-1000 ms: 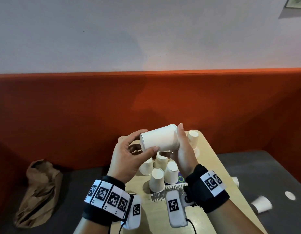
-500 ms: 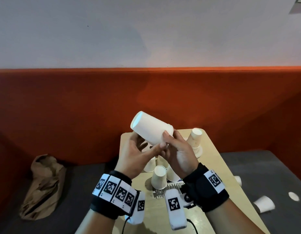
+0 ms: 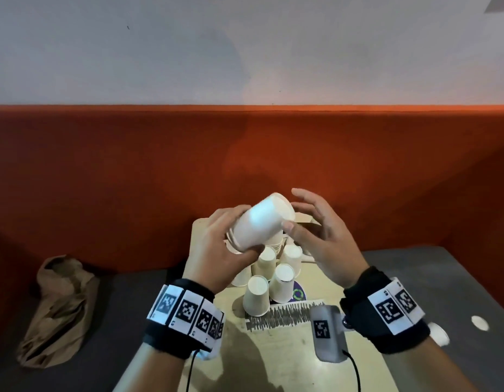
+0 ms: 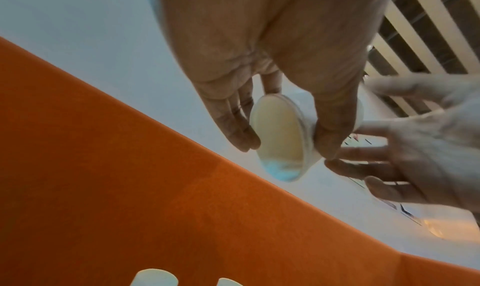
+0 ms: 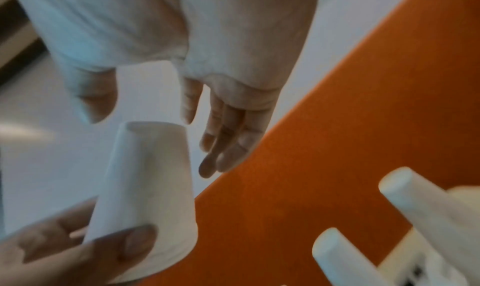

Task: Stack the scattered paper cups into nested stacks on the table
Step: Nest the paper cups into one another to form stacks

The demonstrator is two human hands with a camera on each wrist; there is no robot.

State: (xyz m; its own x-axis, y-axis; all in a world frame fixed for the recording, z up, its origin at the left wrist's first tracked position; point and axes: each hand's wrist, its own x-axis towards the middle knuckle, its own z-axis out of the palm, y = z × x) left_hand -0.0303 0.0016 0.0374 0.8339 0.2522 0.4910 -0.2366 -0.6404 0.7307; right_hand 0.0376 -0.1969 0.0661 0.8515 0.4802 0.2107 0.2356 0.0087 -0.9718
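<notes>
We held the cup in the air above the table, over the cluster of upturned cups that stood near the far end. Half a second before, both hands had been on it; now only our left hand gripped it, thumb under the wide end and fingers curled round the far side. Our right hand had let go and hung just beside the cup with fingers spread and relaxed, grasping nothing. In the right wrist view the gap between its fingertips and the cup's base was plain.

The cup had also swung round. A moment earlier its base had pointed up and to the left; now the base pointed up and to the right, away from us, and the open mouth faced down toward our left palm. Its long axis lay tilted, neither upright nor flat, running from lower left to upper right in the head view. The left wrist view showed the rim as a narrow oval between thumb and fingers.

We judged the handover done: the left hand could carry the cup mouth-down onto an upturned one, while the free right hand fetched another. At least two cups lay off the table to the right, not yet gathered.
</notes>
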